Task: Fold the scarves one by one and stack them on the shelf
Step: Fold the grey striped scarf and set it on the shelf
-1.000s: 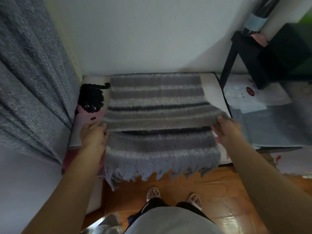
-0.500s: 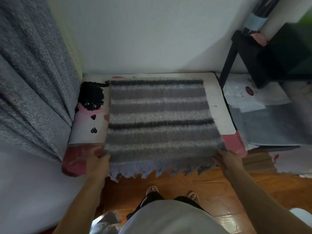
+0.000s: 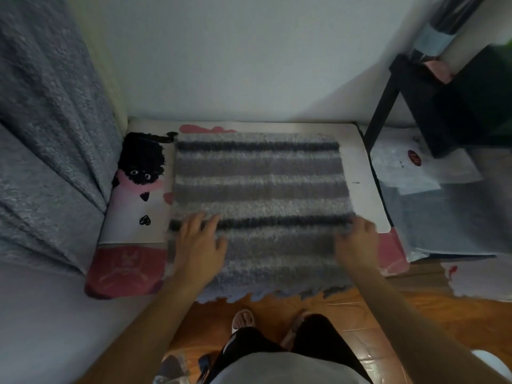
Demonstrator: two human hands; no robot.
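A grey curtain (image 3: 47,139) is hanging down the far left, its folds pressing against the left edge of the printed mat (image 3: 133,217). The mat, showing a black cat picture (image 3: 142,164) and a pink band along its near side, is lying flat with its back edge close along the white wall (image 3: 235,56).

The striped scarf (image 3: 260,189) is lying folded on the mat, a strip of bare mat showing to its left, behind it and to its right. Its fringed near edge is hanging just past the front of the mat over the wooden floor (image 3: 360,309).

The left hand (image 3: 198,245) is resting flat on the scarf's near-left part, fingers spread and straight, gripping nothing. The right hand (image 3: 356,242) is sitting at the scarf's right edge by the lower dark stripe; it is blurred, and whether its fingers are pinching the fabric or only touching it cannot be told.

Further right, a black shelf frame (image 3: 385,106) is standing just off the mat's back right corner, with white papers (image 3: 410,167) lying under it. The person's feet are standing on the open floor in front of the mat.
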